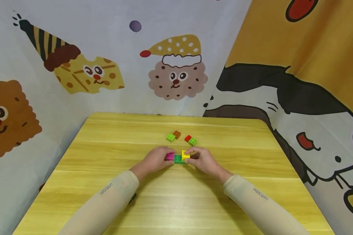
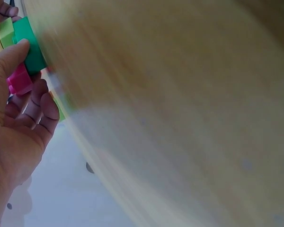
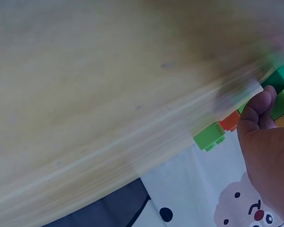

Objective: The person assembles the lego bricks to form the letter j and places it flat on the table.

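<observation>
Near the middle of the table, a green brick base carries a magenta brick on its left and a yellow brick on its right. My left hand pinches the left end; in the left wrist view the thumb of that hand lies on the dark green brick beside the magenta brick. With thumb and fingers, my right hand grips the yellow brick at the right end. The right wrist view has the right hand against the dark green brick.
Behind the hands, a lime brick touches an orange-brown brick, and a red brick touches another lime brick. The wooden table ends at a cartoon-printed cloth.
</observation>
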Demonstrator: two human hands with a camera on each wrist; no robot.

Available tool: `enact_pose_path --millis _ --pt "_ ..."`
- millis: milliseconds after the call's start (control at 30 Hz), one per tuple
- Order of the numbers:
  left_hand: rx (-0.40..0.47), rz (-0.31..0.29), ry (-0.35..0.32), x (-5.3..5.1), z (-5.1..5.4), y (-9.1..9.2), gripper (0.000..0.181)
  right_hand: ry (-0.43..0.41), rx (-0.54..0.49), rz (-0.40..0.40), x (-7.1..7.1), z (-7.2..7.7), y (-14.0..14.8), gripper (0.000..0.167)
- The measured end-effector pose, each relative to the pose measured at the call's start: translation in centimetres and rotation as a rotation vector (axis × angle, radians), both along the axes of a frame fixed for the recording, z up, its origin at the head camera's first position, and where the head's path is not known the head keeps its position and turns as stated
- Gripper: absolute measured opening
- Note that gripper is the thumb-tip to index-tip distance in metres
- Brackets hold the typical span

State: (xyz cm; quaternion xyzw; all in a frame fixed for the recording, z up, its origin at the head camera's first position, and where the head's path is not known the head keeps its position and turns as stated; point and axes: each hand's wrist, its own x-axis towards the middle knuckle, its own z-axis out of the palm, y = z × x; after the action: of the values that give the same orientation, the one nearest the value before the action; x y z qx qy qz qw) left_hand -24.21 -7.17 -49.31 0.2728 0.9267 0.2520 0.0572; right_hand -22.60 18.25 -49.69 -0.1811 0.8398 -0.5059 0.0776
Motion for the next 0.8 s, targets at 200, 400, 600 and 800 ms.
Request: enact_pose_path --millis 200,400,600,800 --pt "-0.002 -0.001 0.002 -0.15 -0.20 0.12 0.045 0.002 0.000 -0.002 -0.03 -0.10 0.15 0.022" --pt "-0.005 0.007 -0.001 -0.11 -0.28 0.12 0.045 0.018 0.003 0.010 -0.14 -0.12 0.09 0.023" --pt "-0.008 0.007 0.001 -0.10 -0.26 0.06 0.045 0.069 0.021 0.013 -0.05 -0.12 0.00 0.021" --pt "-0.021 0.002 0.008 -0.11 -0.46 0.10 0.046 0.077 0.052 0.001 0.19 0.01 0.02 0.023"
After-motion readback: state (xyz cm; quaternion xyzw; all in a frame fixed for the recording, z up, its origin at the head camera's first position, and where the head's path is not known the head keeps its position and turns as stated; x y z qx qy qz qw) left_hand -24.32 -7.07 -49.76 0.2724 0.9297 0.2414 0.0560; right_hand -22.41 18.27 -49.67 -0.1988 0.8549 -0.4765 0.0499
